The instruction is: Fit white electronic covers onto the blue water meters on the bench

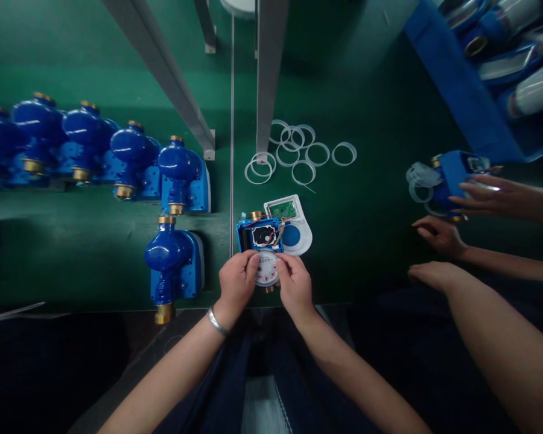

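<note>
Both my left hand (238,278) and my right hand (295,286) are closed on the round white dial (266,272) of a water meter, one at each side, thumbs on its rim. Printed digits and small red marks show on its face. Just beyond my fingers is the meter's opened blue housing (246,232), with wires and a dark round part inside. A white cover (302,226) holding a green circuit board (284,210) lies at its right, joined by thin wires. My palms hide the lower part of the meter.
Several blue water meters (167,253) stand at the left. Clear plastic rings (317,155) lie behind the work, near grey metal posts (271,78). At right, other people's hands (484,196) are around another meter (452,172), below a blue crate (461,84) of meters.
</note>
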Demonstrator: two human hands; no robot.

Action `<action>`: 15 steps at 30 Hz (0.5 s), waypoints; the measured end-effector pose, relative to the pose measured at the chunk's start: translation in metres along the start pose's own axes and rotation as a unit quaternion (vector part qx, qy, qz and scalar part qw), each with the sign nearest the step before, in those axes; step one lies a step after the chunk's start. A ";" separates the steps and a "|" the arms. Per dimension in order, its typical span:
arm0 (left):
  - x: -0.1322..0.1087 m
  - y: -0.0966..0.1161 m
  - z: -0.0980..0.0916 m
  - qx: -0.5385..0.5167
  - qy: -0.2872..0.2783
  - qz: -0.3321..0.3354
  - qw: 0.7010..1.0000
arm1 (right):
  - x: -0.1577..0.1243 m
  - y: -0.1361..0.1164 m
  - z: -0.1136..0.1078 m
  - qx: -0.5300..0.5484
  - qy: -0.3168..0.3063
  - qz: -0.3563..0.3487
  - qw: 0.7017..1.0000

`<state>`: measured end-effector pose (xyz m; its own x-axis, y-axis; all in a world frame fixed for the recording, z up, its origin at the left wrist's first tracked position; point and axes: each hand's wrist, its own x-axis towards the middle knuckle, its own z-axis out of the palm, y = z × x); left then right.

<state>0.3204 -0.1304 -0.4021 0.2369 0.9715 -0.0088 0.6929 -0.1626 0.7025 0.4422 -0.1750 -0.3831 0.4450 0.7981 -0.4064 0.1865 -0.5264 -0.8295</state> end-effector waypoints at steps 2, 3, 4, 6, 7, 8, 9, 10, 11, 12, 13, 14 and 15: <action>0.001 0.001 0.000 -0.001 0.008 0.002 1.000 | 0.001 -0.002 0.000 0.007 -0.008 0.013 1.000; 0.001 0.001 0.000 0.000 0.011 0.002 1.000 | 0.002 -0.002 -0.002 0.019 -0.019 0.024 0.999; 0.001 0.002 0.000 0.000 0.012 0.001 1.000 | 0.002 -0.003 -0.005 0.036 -0.029 0.038 0.998; 0.002 0.003 -0.001 -0.002 0.008 -0.004 1.000 | 0.006 -0.002 -0.017 0.074 -0.025 0.064 0.995; 0.002 0.003 -0.002 -0.003 0.004 -0.008 1.000 | 0.008 -0.001 -0.025 0.088 -0.002 0.073 0.993; 0.002 0.003 -0.002 -0.004 0.000 -0.012 1.000 | 0.011 0.001 -0.034 0.093 0.031 0.081 0.992; 0.002 0.003 -0.003 -0.004 -0.004 -0.016 1.000 | 0.015 0.004 -0.043 0.090 0.067 0.088 0.990; 0.002 0.003 -0.003 -0.003 -0.008 -0.021 1.000 | 0.020 0.007 -0.053 0.081 0.096 0.097 0.987; 0.002 0.002 -0.003 -0.003 -0.012 -0.027 1.000 | 0.025 0.010 -0.061 0.070 0.112 0.109 0.985; 0.001 0.002 -0.002 -0.002 -0.015 -0.032 0.999 | 0.031 0.013 -0.067 0.054 0.113 0.122 0.985; 0.001 0.001 -0.002 -0.001 -0.017 -0.037 0.999 | 0.037 0.015 -0.071 0.036 0.103 0.133 0.985; 0.001 0.001 -0.002 -0.001 -0.022 -0.041 0.999 | 0.044 0.017 -0.073 0.016 0.088 0.136 0.987; 0.001 0.001 -0.003 0.000 -0.028 -0.044 0.999 | 0.051 0.019 -0.073 -0.007 0.070 0.132 0.989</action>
<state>0.3195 -0.1291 -0.3994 0.2125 0.9708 -0.1113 0.7128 -0.0761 0.6972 0.5326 -0.1653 -0.3914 0.5958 0.5843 -0.5510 0.0593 -0.7162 -0.6954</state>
